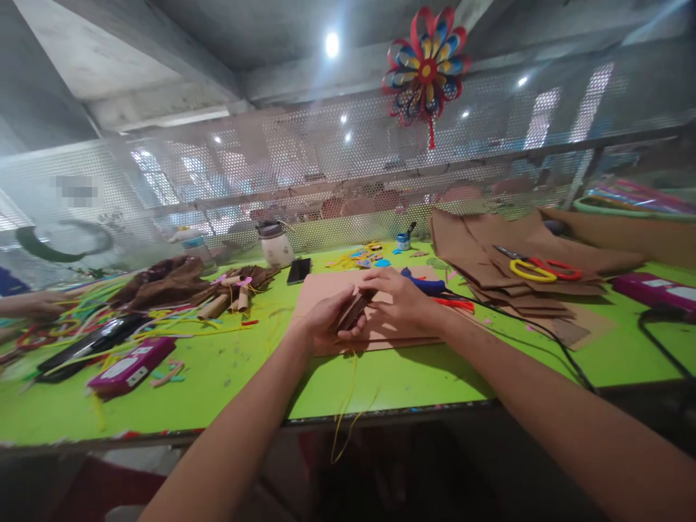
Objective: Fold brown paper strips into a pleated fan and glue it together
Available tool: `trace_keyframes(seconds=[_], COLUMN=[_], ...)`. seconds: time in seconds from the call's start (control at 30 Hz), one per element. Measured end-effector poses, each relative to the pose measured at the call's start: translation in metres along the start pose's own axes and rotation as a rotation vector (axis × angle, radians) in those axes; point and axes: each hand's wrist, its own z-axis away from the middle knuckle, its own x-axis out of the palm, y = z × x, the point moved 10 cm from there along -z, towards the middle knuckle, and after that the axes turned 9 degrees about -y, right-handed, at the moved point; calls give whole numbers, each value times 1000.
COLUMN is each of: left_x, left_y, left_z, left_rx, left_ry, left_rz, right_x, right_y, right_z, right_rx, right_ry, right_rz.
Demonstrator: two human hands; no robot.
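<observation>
Between my two hands is a small folded brown piece [353,312], which looks like paper or card. My left hand [326,313] cups it from the left and below, fingers curled around it. The fingers of my right hand [399,293] are bent over its upper end. Thin yellow string [352,377] hangs below the hands, past the table's front edge; where it starts is hidden. Under the hands lies a light brown cardboard sheet [312,293]. Just beyond my right hand is a blue-handled tool [427,284], possibly a glue gun, with red pieces [457,303] nearby.
Brown paper sheets [473,250] carry scissors [544,270] at right, near a purple power strip [652,293]. A black cable [536,330] crosses the green table [233,388]. A phone [299,271] lies behind. Left are another purple strip [132,366], cords and another person's hand [40,304].
</observation>
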Motion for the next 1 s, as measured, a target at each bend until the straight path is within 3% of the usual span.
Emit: trace_keyframes(seconds=[0.13,0.47,0.57,0.7,0.77,0.87,1.0], left_x=[6,-11,-25,-68,-85,-96,-93], left_y=[0,7,15,35,43,51,56], left_z=[2,5,8,27,37,46,45], left_rx=[-6,-61,-19,208,321,437,504], left_ry=[-43,33,146,512,638,719,708], left_rz=[4,-57,-69,-28,-29,-64,-105], right_x=[-1,4,6,-7,-12,-14,-13], right_y=[5,11,22,37,41,42,40], right_z=[1,2,1,3,5,8,8], right_rx=[24,72,129,253,298,329,308], right_ry=[-12,-102,-118,-23,30,91,150], right_rz=[-27,-68,-81,-99,-133,-152,-117])
